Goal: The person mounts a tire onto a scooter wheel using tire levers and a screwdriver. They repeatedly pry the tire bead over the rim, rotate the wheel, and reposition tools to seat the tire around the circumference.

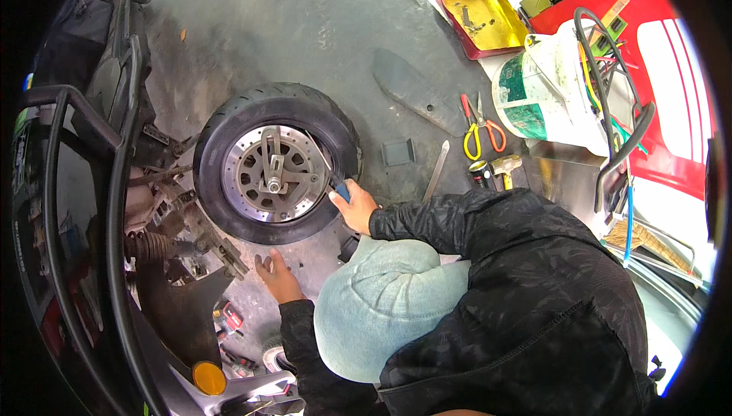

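Gripping blue-handled tool [343, 192] in right hand [358, 210], fingers wrapped round the handle, metal shaft leaning over the right side of the wheel [274, 166]. Left hand [282, 282] just below the tyre [228, 212]: fingers half spread, nothing visible in them. Wheel's flat on the floor [252, 42], brake disc [232, 173] up, beside black vehicle [128, 115].

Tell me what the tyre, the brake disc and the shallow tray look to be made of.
The tyre looks like black rubber, dull, with grooves moulded along its edge. The brake disc seems bare metal, probably steel: grey, shiny and drilled with holes. The shallow tray is likely thin coated metal, reddish outside and glossy gold inside, though plastic isn't ruled out.
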Motion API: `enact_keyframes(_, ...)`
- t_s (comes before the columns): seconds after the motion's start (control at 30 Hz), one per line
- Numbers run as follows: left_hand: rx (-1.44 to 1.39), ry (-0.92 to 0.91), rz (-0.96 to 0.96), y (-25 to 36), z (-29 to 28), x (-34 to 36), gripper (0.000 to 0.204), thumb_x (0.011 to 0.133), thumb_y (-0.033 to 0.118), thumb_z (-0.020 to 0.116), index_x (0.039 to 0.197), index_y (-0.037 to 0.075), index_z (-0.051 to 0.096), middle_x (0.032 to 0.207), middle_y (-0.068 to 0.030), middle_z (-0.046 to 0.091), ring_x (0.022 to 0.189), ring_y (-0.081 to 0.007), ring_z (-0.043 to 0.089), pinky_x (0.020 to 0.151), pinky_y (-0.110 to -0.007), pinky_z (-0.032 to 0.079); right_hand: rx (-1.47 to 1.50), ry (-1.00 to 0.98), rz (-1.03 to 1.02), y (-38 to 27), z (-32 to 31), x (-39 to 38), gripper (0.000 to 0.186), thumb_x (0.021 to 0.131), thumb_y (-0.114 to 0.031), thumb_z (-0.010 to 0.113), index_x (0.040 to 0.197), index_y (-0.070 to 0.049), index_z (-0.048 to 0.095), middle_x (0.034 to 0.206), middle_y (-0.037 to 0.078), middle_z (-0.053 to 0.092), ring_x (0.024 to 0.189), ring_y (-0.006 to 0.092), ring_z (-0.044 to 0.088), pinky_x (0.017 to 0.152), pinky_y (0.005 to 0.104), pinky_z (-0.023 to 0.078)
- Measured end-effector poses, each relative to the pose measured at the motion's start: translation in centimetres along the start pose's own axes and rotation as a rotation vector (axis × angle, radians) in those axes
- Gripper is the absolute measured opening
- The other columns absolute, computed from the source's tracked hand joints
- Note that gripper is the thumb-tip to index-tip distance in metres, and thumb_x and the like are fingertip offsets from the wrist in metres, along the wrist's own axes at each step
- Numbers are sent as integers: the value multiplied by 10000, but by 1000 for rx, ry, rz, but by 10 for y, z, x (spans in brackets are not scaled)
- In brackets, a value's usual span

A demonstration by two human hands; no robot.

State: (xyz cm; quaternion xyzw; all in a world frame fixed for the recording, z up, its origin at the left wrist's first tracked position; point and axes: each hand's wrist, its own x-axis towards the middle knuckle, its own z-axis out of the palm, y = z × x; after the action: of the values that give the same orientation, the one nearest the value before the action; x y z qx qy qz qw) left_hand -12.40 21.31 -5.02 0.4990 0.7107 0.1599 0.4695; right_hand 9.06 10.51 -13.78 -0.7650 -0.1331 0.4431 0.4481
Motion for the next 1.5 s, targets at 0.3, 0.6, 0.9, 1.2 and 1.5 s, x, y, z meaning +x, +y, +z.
enact_keyframes(0.3, -121, -43, -72, 9, 24, 34, 1036, 991, 597, 645, 1681, 98, 55, 1573, -214, 381, 1402, -367, 456, 1078, -546, 443, 0, 120, -21, 7, 3, 0, 521, 1011, -378, 656, 1306, 41, 564, 1026, 320, 703, 977, 483, 698, 862, 505, 538)
enact_keyframes(0.6, -98, -17, -60, 3, 24, 33, 1017, 976, 588, 675, 1672, 117, 103, 1509, -201, 397, 1329, -330, 492, 1016, -481, 491, 5, 166, -42, 15, 8, 5, 499, 1012, -379, 659, 1244, 52, 564, 1007, 313, 690, 962, 466, 693, 852, 485, 533)
enact_keyframes(0.9, -310, 104, -100, -24, 37, 74, 960, 1011, 738, 448, 1693, 174, 77, 1724, -137, 226, 1530, -383, 324, 1147, -603, 358, 374, -181, 139, -5, -7, 8, 370, 1031, -334, 662, 1066, 9, 529, 763, 150, 606, 654, 252, 625, 585, 389, 493)
enact_keyframes(1.2, -257, 269, -99, -14, 59, 71, 861, 1071, 611, 330, 1669, 17, 153, 1685, -268, 272, 1477, -419, 411, 1230, -460, 321, 400, -289, 322, -58, -40, -2, 287, 1040, -256, 649, 971, -46, 467, 649, 2, 469, 479, 115, 494, 383, 322, 385)
enact_keyframes(1.5, -221, 333, -55, -9, 64, 70, 841, 1088, 587, 334, 1635, -39, 211, 1651, -321, 300, 1480, -454, 395, 1233, -465, 320, 446, -419, 527, -120, -72, -8, 138, 915, -84, 623, 942, -66, 488, 747, 22, 515, 528, 111, 472, 383, 276, 309)
